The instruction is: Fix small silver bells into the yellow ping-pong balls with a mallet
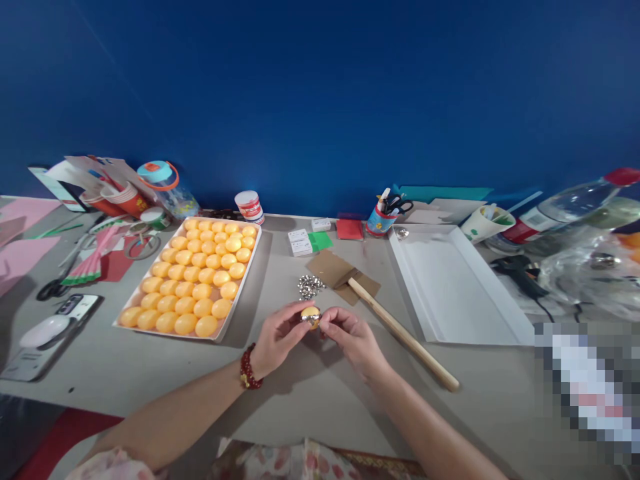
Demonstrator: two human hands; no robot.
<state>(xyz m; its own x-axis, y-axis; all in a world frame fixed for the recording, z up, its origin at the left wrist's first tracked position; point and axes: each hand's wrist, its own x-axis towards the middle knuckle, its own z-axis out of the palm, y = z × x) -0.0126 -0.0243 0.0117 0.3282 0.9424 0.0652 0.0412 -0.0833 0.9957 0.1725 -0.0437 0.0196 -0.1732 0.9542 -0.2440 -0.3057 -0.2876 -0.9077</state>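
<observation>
My left hand [276,339] has its thumb and fingers around a yellow-orange ball [311,312], which looks like a table tennis ball. Shiny silver pieces, which look like thumbtacks, cover part of it. My right hand [354,341] is closed in a pinch at the ball's right side; whatever sits between those fingertips is too small to make out. Just beyond the ball lies a small pile of silver thumbtacks [311,287]. To the right, a wooden-handled hammer [405,335] rests with its head on a piece of brown cardboard [327,267].
On the left, a shallow white box [231,325] holds rows of orange balls. A white tray [457,287] on the right has one silver-covered ball [402,233] in its far corner. Small white boxes [300,243], a pen holder [381,221], a glue gun [520,275] and a phone [50,337] stand around.
</observation>
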